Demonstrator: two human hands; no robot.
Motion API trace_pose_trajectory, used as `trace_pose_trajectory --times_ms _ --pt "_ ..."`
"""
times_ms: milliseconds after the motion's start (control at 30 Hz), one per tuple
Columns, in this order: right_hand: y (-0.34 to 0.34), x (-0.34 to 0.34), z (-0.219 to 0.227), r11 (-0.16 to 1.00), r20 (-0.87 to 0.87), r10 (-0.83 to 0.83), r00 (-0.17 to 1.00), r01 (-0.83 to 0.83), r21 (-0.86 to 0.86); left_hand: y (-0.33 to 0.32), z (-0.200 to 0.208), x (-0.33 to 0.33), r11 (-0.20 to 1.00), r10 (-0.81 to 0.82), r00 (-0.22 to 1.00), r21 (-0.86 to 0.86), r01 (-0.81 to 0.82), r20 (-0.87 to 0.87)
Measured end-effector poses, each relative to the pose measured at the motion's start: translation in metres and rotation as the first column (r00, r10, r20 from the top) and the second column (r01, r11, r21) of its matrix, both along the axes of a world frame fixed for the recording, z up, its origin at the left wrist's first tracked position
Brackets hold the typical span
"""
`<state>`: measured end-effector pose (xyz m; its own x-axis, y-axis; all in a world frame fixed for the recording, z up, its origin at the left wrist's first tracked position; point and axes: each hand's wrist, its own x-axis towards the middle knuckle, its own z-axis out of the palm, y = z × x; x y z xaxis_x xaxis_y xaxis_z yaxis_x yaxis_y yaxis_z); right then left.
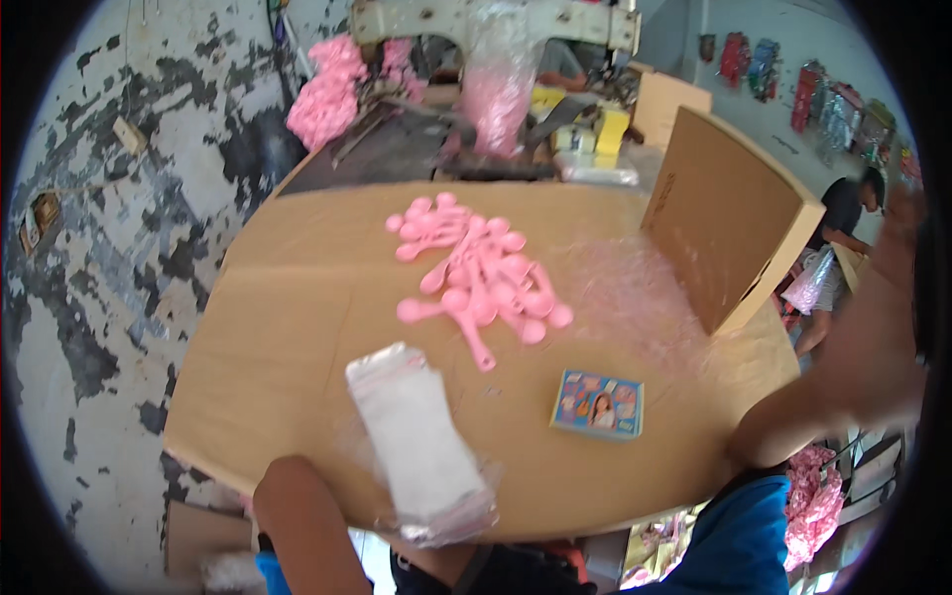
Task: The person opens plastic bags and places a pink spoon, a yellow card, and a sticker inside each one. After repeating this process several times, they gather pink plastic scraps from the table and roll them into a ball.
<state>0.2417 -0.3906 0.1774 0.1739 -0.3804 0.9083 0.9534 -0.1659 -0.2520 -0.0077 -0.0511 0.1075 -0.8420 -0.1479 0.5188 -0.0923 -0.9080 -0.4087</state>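
Note:
My right arm [853, 367] is bent at the elbow beside the table's right edge, with its forearm raised. My right hand [900, 223] is a dark blur at the right rim, its fingers unreadable. On the left, my bent arm [302, 521] shows at the table's front edge, but my left hand is out of sight. Nearest to that arm lies a stack of clear plastic bags [412, 431]. A small blue box [597, 405] with a printed picture rests toward the right. Farther back is a loose pile of pink plastic scoops [481, 268].
Brown cardboard covers the table [268, 327]. An upright cardboard box [729, 218] stands at the right, beside a crumpled clear plastic sheet [635, 297]. Behind is a machine [496, 79] wrapped in plastic, with pink bundles [327, 94]. Another person [838, 228] is at the far right.

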Motion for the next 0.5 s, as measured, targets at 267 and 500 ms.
trace_pose_trajectory --times_ms 267,500 --pt "0.194 -0.083 -0.158 0.08 -0.675 0.217 0.705 -0.702 -0.708 0.017 -0.023 -0.025 0.995 0.043 0.992 -0.081 -0.053 -0.121" --pt "0.202 -0.095 -0.173 0.045 -0.605 0.068 0.793 -0.608 -0.792 0.024 -0.025 -0.035 0.996 0.025 0.989 -0.077 -0.036 -0.148"
